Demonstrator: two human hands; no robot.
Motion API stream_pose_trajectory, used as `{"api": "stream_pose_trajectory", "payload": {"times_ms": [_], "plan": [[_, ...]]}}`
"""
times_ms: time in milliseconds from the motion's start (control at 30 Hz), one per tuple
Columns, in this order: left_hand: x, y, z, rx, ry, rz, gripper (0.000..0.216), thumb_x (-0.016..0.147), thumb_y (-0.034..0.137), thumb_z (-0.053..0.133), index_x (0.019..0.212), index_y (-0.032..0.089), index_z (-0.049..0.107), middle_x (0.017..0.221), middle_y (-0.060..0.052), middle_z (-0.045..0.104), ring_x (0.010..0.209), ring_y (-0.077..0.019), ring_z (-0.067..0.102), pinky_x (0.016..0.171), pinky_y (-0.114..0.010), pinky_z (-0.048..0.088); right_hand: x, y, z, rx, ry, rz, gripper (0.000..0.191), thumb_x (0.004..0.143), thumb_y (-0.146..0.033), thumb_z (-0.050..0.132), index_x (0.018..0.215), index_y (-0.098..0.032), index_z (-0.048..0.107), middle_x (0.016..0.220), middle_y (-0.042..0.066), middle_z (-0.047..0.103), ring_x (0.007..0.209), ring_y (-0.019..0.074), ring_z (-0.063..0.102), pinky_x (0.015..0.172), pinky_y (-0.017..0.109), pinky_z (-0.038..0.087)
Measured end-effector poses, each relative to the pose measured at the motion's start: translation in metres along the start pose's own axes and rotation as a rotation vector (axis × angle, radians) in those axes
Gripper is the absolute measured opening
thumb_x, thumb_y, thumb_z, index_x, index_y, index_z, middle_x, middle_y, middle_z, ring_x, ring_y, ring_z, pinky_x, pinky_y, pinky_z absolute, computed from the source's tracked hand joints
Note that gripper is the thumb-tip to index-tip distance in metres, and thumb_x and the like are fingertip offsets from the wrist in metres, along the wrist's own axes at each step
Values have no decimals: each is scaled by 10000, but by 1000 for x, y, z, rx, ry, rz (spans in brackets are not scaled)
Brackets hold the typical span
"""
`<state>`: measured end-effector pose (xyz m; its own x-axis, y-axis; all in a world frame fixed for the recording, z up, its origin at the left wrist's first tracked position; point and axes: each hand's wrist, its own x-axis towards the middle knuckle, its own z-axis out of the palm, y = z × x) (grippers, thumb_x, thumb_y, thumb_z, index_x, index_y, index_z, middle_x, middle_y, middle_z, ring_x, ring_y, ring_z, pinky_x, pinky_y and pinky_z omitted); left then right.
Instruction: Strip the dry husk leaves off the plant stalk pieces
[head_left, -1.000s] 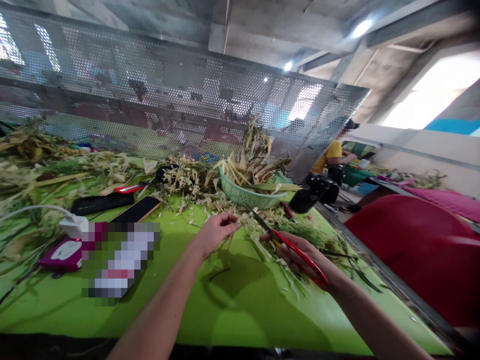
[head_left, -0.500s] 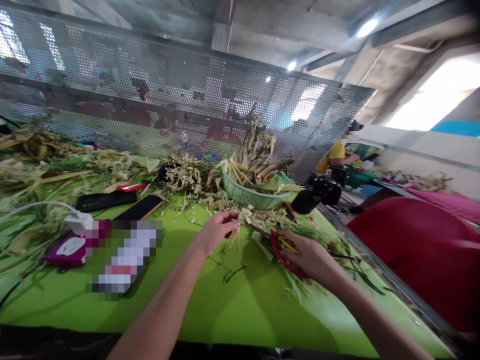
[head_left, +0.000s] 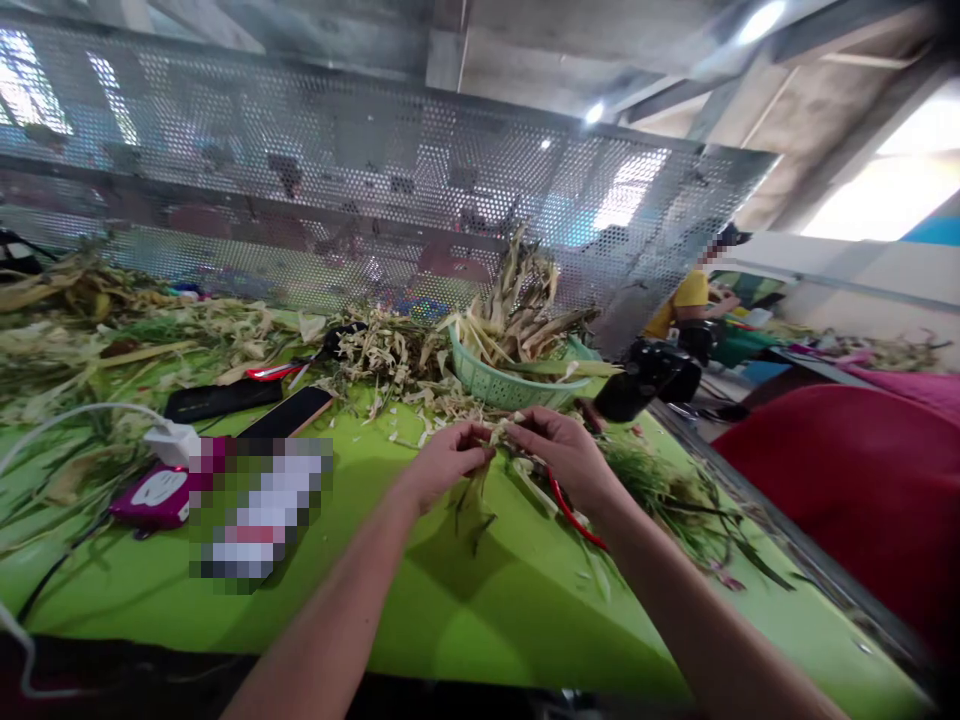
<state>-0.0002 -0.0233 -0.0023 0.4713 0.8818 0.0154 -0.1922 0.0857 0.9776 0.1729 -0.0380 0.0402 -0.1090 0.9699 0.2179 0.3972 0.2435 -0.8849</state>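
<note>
My left hand [head_left: 448,462] is closed in a pinch on a small bunch of pale dried husk strips [head_left: 498,432]. Thin loose ends of the bunch hang below the fingers. Fingertips of my right hand [head_left: 562,452] meet the same bunch from the other side, thumb and fingers pressed together at its top. Beneath the right hand shows the red handle of a pair of scissors [head_left: 571,512]; its other parts are hidden by the hand and scraps. Just beyond both hands stands a green plastic basket [head_left: 499,385] holding long dried husks [head_left: 517,310].
Husk scraps [head_left: 386,355] cover the back of the green table [head_left: 420,620]. At left lie a dark phone [head_left: 289,412], a black pouch [head_left: 221,400] and a purple box [head_left: 154,495] with a white plug. A black object [head_left: 649,380] stands right of the basket. Beyond sits a person in yellow [head_left: 686,295].
My right hand has let go of the scissors and moved up and left to the husk bunch. The left hand stays nearly in place. The view has shifted slightly.
</note>
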Motion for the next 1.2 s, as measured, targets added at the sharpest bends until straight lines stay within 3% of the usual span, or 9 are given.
{"api": "stream_pose_trajectory", "payload": {"times_ms": [233,433,533,700,833,1033,1200], "plan": [[4,-4,0,91,54,158,303,720,417,686,837,153,597,754,-2,565,711,-116,477,689,-249,368,-1,7,8,186,31,63,259,737,-404,708,759,-168,605,653,-24,518,573,103,428,538,237,340],[-1,-6,7,-244,-112,-47,413,595,394,799,901,140,687,787,-29,614,686,-106,501,682,-247,371,-4,14,6,438,-138,98,212,765,-367,683,758,-172,601,701,8,548,634,130,485,609,262,407],[-2,-6,9,-234,-111,-85,432,598,397,799,929,149,676,819,-30,613,713,-111,517,682,-247,381,-5,19,3,369,-111,74,234,787,-400,653,772,-174,594,713,8,551,630,128,476,601,254,401],[1,-5,5,54,25,49,359,668,434,738,855,154,614,795,-12,581,740,-122,504,696,-255,380,-4,27,1,79,4,-32,279,791,-453,634,759,-184,567,674,-22,506,621,124,441,581,246,370],[4,-8,3,238,49,93,305,711,431,698,793,153,603,727,-7,570,690,-128,485,683,-270,370,-4,27,1,-53,42,-90,298,789,-457,631,703,-185,548,640,-29,468,609,122,416,569,246,343],[2,-8,7,38,-80,30,287,701,362,723,878,144,660,847,-49,645,833,-163,558,802,-291,407,-7,23,5,236,-84,71,281,794,-452,629,730,-187,556,653,-16,504,587,121,457,567,248,393],[5,-8,5,-106,171,-25,285,676,306,745,895,161,636,856,-40,631,726,-117,539,719,-270,442,-9,19,8,285,9,63,296,819,-469,590,890,-183,611,789,22,595,658,130,515,623,256,417]]}}
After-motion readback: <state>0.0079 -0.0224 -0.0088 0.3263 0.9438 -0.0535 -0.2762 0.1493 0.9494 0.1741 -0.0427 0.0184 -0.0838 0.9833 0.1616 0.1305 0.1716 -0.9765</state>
